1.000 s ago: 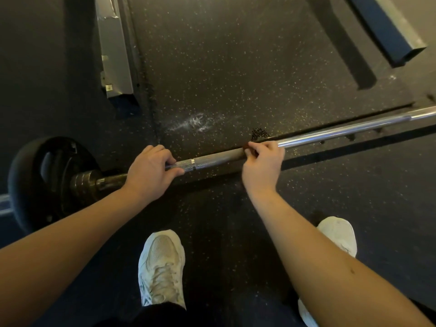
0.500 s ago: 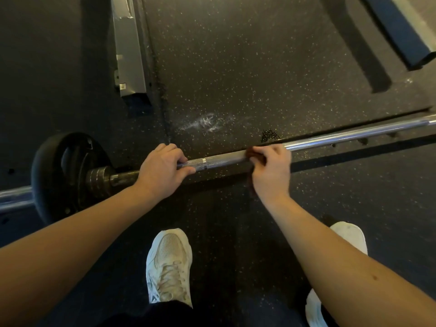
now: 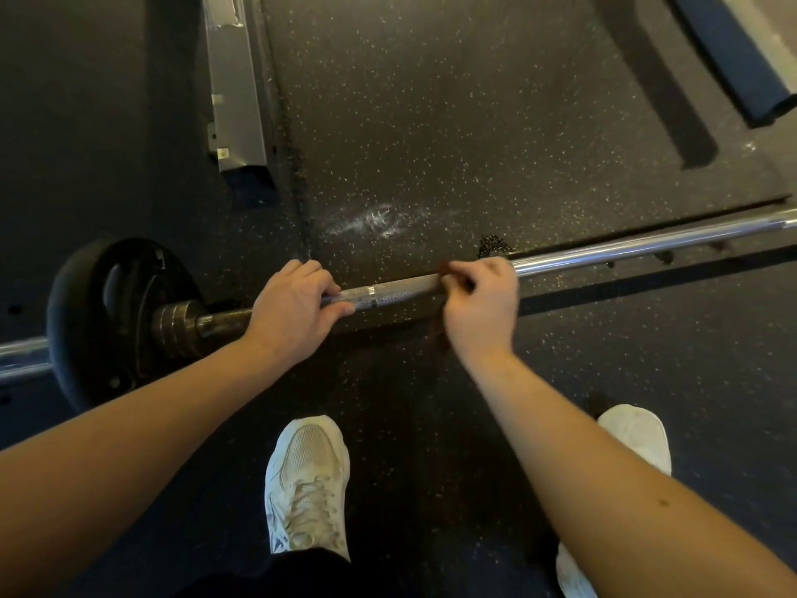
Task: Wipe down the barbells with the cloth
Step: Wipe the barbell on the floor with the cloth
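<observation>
Cloth (image 3: 444, 268) further left along knurled barbell (image 3: 401, 291)

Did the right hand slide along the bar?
Yes. The right hand, gripping the cloth, slid slightly left along the bar, toward its ring mark.

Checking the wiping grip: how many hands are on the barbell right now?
2. The left hand grips the barbell on its knurled part near the weight plate; the right hand, further right, pinches a dark cloth against it.
</observation>
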A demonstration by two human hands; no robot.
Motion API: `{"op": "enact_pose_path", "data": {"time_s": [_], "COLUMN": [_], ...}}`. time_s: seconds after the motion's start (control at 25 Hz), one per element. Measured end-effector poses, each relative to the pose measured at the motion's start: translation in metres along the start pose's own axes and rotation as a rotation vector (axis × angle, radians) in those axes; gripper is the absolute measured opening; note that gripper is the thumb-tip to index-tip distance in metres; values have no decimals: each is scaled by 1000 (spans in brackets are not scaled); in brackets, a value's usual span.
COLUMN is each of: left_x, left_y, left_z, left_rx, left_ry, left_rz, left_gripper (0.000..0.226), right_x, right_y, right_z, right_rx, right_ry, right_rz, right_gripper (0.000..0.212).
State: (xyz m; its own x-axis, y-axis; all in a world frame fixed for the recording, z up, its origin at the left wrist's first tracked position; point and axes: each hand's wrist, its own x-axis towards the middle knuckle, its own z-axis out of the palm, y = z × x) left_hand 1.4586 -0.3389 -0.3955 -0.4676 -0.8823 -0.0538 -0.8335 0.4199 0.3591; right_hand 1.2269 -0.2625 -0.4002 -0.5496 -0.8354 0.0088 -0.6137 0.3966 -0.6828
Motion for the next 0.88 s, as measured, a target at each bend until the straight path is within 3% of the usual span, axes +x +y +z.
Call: {"op": "enact_pose_path", "data": {"time_s": [0.16,0.32,0.44,0.68,0.88], "left_x": [1,0,1,3,2], "left_y": [0,-1,-2,11,14], "left_z": [2,1,0,8,17], "left_rx": [18,34,84,27,37], "left_ry": [-3,1,-4,-10,36], "left_rz": [12,-34,-1,22,22], "left_gripper": [28,29,32,47,37], "right_x": [10,-30,-23,4,-15], "right_y": [1,-38,-32,8,13], "right_z": [-4,42,30,-26,-17], "right_rx": [-27,-24,-22,79,118], "right_ry": [88,-47,-151,-15,-33], "right_rz": [114,-120,-295,-21,-16], "right_gripper": [24,28,26,22,22]}}
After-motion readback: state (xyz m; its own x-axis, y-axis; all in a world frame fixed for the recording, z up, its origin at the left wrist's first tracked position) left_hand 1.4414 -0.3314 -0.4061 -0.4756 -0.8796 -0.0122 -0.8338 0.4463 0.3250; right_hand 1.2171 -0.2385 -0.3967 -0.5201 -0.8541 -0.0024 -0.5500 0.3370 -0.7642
